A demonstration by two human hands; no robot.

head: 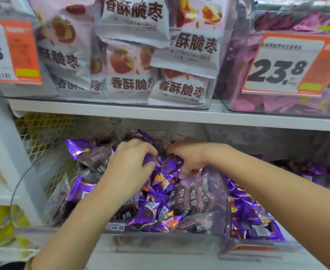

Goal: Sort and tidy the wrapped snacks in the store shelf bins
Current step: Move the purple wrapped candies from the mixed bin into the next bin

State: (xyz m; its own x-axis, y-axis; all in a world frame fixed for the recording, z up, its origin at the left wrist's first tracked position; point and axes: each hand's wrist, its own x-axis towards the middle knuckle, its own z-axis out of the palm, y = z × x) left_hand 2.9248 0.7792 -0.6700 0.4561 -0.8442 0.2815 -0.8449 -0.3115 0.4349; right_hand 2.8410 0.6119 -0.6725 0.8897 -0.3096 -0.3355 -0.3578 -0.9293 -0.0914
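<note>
Both forearms are cut off at the lower frame edge. Clear bin (225, 191), lower shelf: heaped wrapped snacks (150, 211) lie every which way, labels mostly unreadable. Above the heap my left hand (129, 162) and right hand (187, 156) curl round one purple snack (167, 164), long axis roughly left-right. Right fingertips hidden underneath. Beyond, on the upper shelf: pale bags (133, 55).

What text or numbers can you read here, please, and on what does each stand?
"香酥脆枣": pale snack bags in the upper bin.
"23.8": right orange price tag.
".5": left orange price tag, number cut off.
"杨": dark wrapper in the lower bin.
Fine print on tags and purple wrappers: too blurred to read.
</note>
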